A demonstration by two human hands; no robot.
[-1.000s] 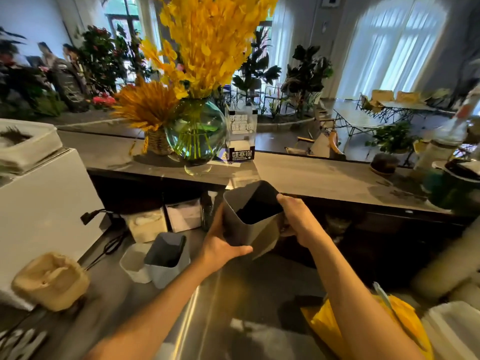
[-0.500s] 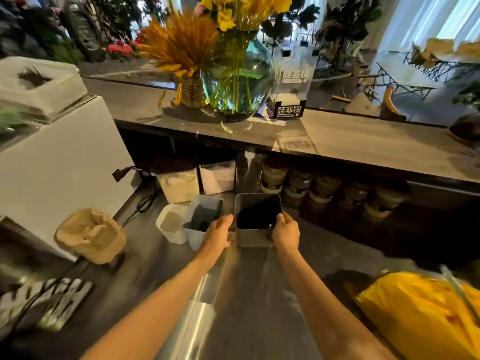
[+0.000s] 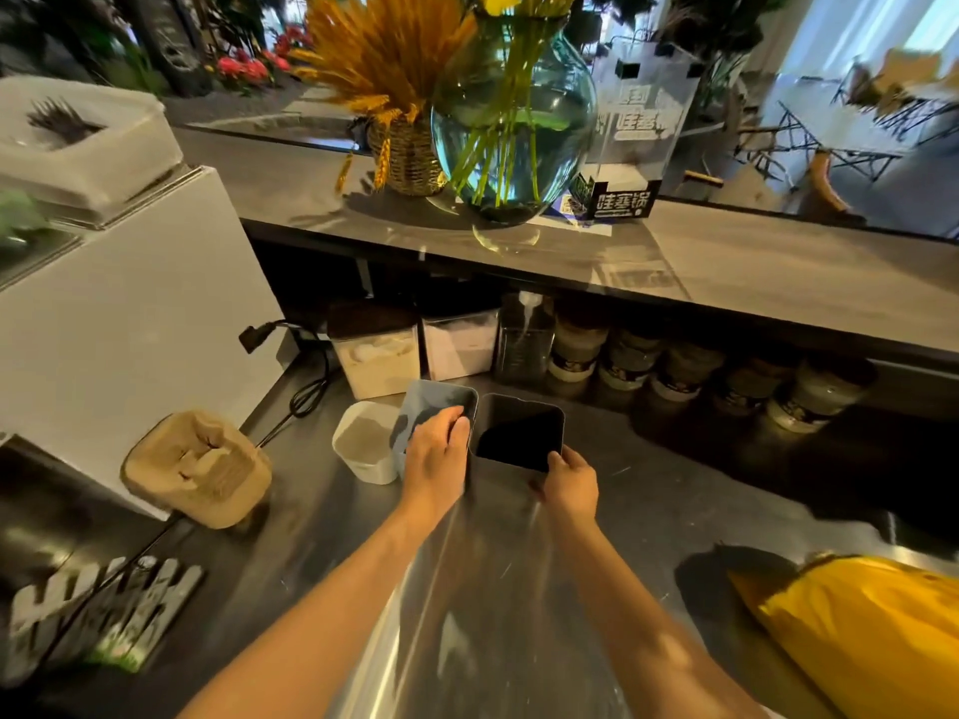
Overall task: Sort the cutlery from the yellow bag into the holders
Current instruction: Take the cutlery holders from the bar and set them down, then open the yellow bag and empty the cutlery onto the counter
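Observation:
Three holders stand side by side on the steel counter (image 3: 648, 511): a white one (image 3: 363, 443) at the left, a light blue one (image 3: 433, 402) in the middle and a dark grey one (image 3: 519, 433) at the right. My left hand (image 3: 436, 459) lies over the near side of the blue holder, its fingers curled onto the rim. My right hand (image 3: 568, 482) grips the near right corner of the grey holder. The grey holder's inside looks dark. The yellow bag (image 3: 861, 630) lies at the lower right, apart from both hands.
A raised shelf carries a glass vase (image 3: 511, 111) with yellow flowers and a sign. Under it stand storage tubs and several jars (image 3: 674, 371). A white appliance (image 3: 119, 313) with a cable and a brown paper cup carrier (image 3: 200, 472) sit at the left.
The grey holder came down from mid-air onto the counter beside the blue one. My left hand shifted from the grey holder to the blue holder. The view tilted downward.

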